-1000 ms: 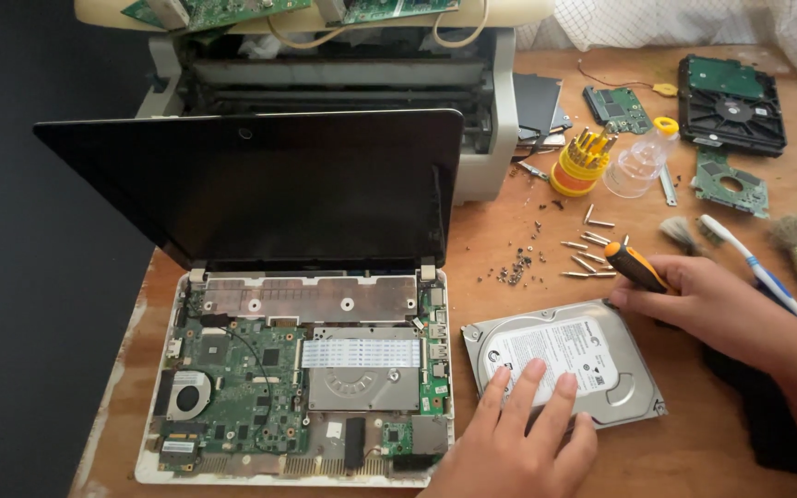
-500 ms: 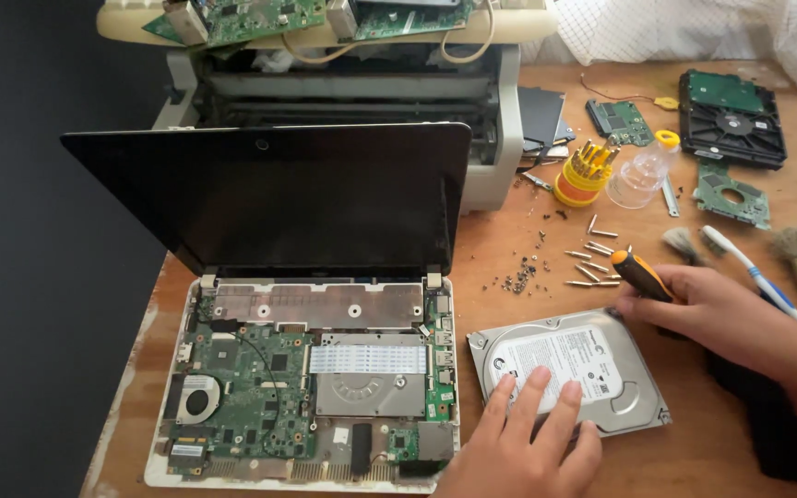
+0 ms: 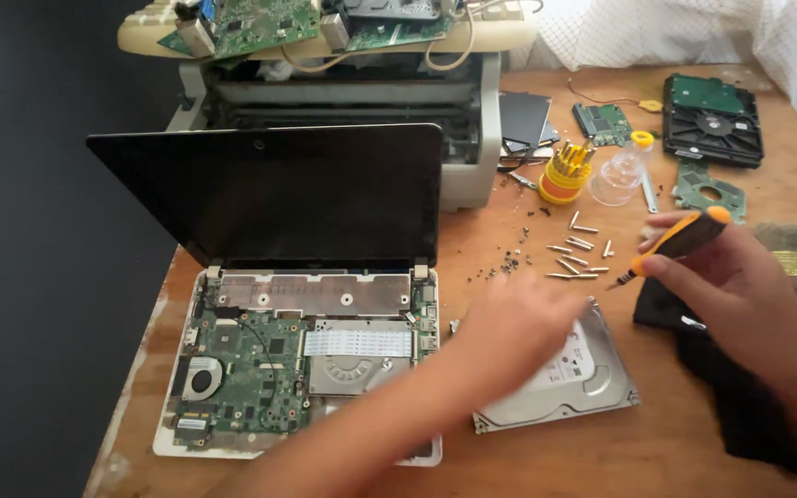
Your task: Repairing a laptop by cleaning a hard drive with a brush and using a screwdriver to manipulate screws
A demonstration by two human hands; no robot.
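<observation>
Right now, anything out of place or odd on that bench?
Yes. The laptop lies open with its keyboard deck off and the board bare. Loose screws and dark specks are scattered over the table. Circuit boards are heaped on the printer. The left hand is blurred over the hard drive.

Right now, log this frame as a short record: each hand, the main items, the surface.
left hand: blurred, over the silver hard drive
right hand: holds an orange-handled screwdriver
laptop: open, keyboard off, circuit board exposed
loose bits: scattered by the yellow bit holder
surface: wooden table
</observation>
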